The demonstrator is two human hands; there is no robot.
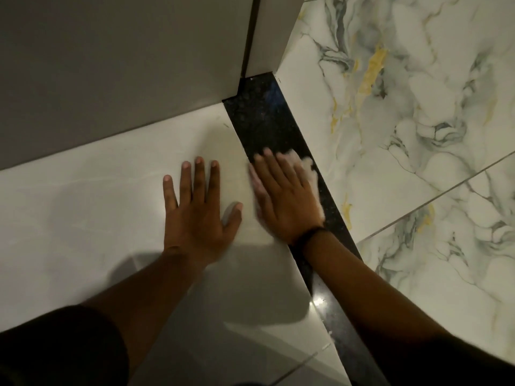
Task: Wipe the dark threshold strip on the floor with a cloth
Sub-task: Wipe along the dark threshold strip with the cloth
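Observation:
A glossy black threshold strip (260, 121) runs diagonally across the floor from the wall corner at top centre down to the bottom right. My right hand (281, 196) lies flat on the strip, pressing a white cloth (310, 169) onto it; the cloth peeks out past the fingers and along the hand's right edge. The hand and cloth are motion-blurred. My left hand (199, 207) rests flat on the plain white tile (83, 213) left of the strip, fingers spread, holding nothing. A dark band circles my right wrist.
A grey wall (111, 65) and a door frame post (267, 32) meet the strip's far end. Marbled white tile with grey and gold veins (404, 121) lies right of the strip. Dark sleeves cover both of my upper arms at the bottom.

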